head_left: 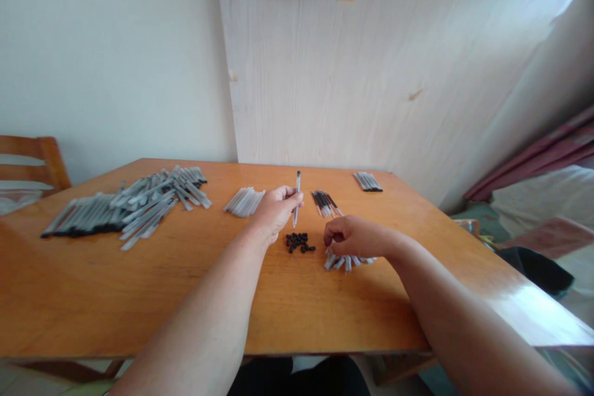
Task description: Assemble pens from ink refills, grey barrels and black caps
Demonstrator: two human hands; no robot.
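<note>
In my left hand (278, 205) a slim clear pen (297, 189) with a black end stands nearly upright, pinched between thumb and fingers. My right hand (350, 236) reaches down with curled fingers over a small pile of clear and whitish pieces (348, 263), which look like pen caps. Its fingertips touch the edge of that pile; what they pinch is too small to make out. Between the hands lies a small heap of short black plugs (299, 242). Behind the right hand is a bunch of dark ink refills (326, 203).
Clear empty pen barrels (244, 202) lie left of my left hand. A large heap of bagged-looking pens with black ends (139, 201) covers the table's left side. A neat row of pens (368, 182) is at the back right. The wooden table (208, 297) meets the wall.
</note>
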